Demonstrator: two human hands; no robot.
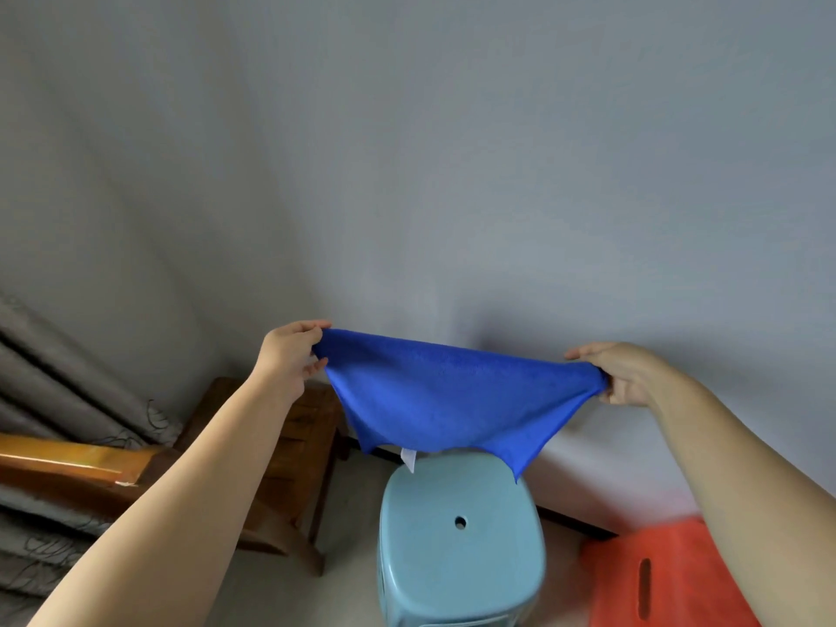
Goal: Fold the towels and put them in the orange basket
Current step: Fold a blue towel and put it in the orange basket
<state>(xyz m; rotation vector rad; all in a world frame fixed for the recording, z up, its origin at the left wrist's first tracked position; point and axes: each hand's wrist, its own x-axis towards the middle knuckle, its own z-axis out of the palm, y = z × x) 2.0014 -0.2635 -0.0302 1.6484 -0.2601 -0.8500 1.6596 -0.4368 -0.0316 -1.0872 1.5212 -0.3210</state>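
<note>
Nearest the camera, a light blue stool [459, 536] is standing on the floor, with the orange basket [651, 576] sitting just beside it on the right, partly hidden behind the right forearm. Above the stool, a blue towel [452, 395] is hanging in the air — it is being stretched between both hands, its lower edge drooping with a small white tag [408, 459] dangling over the stool's far edge. The left hand [289, 355] is pinching the towel's left corner; the right hand [619, 373] is gripping the right corner. Further left, a wooden chair [289, 445] is standing by grey curtains [68, 386] — a plain wall [452, 151] is filling the background.
</note>
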